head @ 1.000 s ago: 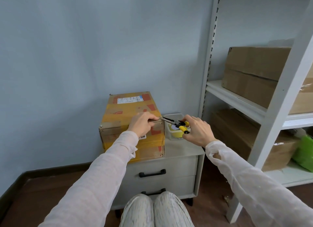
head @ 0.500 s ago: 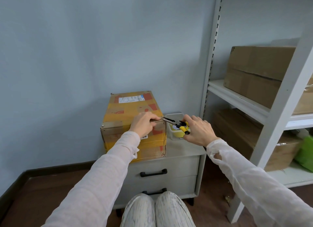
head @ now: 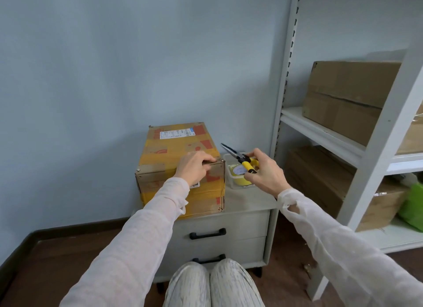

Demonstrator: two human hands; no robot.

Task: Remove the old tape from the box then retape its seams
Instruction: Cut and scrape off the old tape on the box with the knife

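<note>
A cardboard box (head: 176, 151) wrapped in yellow and red tape stands on a grey drawer cabinet (head: 247, 201). My left hand (head: 194, 167) grips the box's near right top corner, fingers curled over the edge. My right hand (head: 265, 171) holds yellow-handled long-nose pliers (head: 238, 158) above a clear tub (head: 229, 180); the jaws point up and left, apart from the box. A yellow tape roll (head: 238, 176) lies inside the tub, partly hidden by the pliers and my hand.
A white metal shelf rack (head: 377, 151) stands at the right with brown cartons (head: 348, 100) on its shelves and a green bag (head: 412, 206) low down. The blue wall is close behind the box. My knees (head: 212, 283) are just in front of the cabinet drawers.
The pliers' jaws were at the box corner by my left hand; my right hand has now pulled them away to the right and raised them. My left hand stays on the corner.
</note>
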